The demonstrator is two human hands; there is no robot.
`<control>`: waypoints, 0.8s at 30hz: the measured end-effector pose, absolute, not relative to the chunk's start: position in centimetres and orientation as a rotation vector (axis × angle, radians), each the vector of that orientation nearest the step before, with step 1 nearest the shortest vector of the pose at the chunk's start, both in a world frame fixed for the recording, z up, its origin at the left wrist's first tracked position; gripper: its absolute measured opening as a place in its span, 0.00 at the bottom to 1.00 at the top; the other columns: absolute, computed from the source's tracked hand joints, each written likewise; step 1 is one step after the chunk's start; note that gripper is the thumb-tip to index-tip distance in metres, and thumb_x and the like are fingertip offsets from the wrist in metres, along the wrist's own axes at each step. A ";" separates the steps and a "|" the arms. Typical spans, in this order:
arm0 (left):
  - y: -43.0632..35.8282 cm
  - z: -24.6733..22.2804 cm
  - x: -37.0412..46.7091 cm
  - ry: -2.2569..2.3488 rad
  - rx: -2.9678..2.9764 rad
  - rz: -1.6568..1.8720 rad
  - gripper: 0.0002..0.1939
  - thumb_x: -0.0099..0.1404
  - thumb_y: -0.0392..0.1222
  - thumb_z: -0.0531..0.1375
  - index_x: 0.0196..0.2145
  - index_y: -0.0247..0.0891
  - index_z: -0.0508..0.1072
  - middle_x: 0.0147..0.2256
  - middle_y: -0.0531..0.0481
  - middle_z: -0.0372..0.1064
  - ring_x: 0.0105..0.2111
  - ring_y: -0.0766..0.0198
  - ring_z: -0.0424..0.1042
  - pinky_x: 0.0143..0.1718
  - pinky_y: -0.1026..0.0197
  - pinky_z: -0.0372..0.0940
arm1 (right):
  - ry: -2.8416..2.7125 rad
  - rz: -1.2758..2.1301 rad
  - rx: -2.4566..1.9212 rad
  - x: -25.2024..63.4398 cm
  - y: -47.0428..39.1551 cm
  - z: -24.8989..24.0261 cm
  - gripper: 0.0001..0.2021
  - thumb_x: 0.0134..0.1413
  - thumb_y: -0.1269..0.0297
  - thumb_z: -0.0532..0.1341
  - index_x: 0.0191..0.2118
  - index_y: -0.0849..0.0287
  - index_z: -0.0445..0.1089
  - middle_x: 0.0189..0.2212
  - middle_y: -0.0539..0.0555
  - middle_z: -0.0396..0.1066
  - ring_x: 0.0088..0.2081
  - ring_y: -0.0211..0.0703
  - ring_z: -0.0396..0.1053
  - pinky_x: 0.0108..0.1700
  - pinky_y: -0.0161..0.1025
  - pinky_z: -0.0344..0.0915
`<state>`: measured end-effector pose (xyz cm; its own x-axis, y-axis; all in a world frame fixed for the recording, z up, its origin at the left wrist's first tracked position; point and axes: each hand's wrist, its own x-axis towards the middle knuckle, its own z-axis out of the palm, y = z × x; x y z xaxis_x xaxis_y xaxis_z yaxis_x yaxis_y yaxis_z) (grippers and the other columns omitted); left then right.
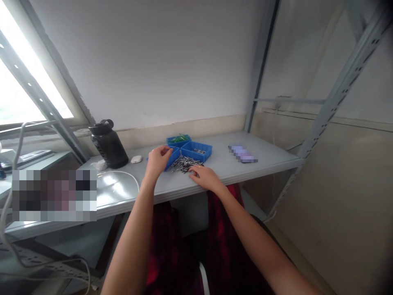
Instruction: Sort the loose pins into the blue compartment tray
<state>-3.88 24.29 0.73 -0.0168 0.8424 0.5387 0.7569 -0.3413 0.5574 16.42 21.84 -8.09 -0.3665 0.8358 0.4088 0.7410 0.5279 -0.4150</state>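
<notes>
A loose pile of thin metal pieces [183,163], like nails or screws, lies on the grey tabletop. At its near right edge is my right hand [205,177], with thumb and fingers brought together at the pieces; anything in the pinch is too small to name. My left hand [157,162] is over the left blue bin [173,156], partly covering it, fingers bent in towards the thumb. What it holds, if anything, does not show. Behind the pile stands a second blue bin [205,153] with a few metal pieces inside. A third blue bin [169,141], at the back, holds green pieces [181,138].
To the left are a dark water bottle [109,145], a small white case [136,159] and a white cable [130,176]. A phone [243,154] lies to the right. Metal shelf posts [334,98] frame the grey table [264,149] against the wall.
</notes>
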 end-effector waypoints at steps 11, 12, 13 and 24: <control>26.7 -0.5 -6.4 2.212 2.126 1.042 0.19 0.63 0.50 0.54 0.45 0.36 0.72 0.39 0.39 0.73 0.43 0.48 0.69 0.41 0.53 0.63 | -2.168 0.227 -1.287 16.4 21.7 -7.9 0.11 0.61 0.60 0.54 0.47 0.53 0.68 0.39 0.51 0.73 0.42 0.43 0.69 0.40 0.35 0.59; 26.1 -1.3 -6.2 2.227 2.179 1.094 0.20 0.64 0.50 0.53 0.47 0.35 0.71 0.41 0.38 0.72 0.45 0.48 0.68 0.43 0.53 0.62 | -2.165 0.230 -1.285 16.4 21.8 -7.9 0.11 0.61 0.60 0.54 0.47 0.53 0.68 0.39 0.52 0.73 0.42 0.43 0.69 0.39 0.35 0.59; 25.4 -2.1 -5.7 2.212 2.231 1.149 0.20 0.65 0.50 0.51 0.48 0.36 0.70 0.42 0.39 0.71 0.46 0.49 0.67 0.44 0.53 0.62 | -2.163 0.231 -1.281 16.4 21.8 -8.0 0.11 0.61 0.60 0.54 0.46 0.53 0.68 0.39 0.52 0.73 0.42 0.43 0.69 0.39 0.35 0.59; 22.7 -6.7 -2.0 1.724 2.547 0.781 0.12 0.65 0.40 0.51 0.41 0.38 0.73 0.40 0.42 0.69 0.43 0.53 0.68 0.44 0.57 0.62 | -2.215 0.215 -1.364 16.2 23.1 -7.6 0.12 0.59 0.60 0.56 0.48 0.52 0.68 0.35 0.50 0.75 0.39 0.44 0.70 0.37 0.35 0.59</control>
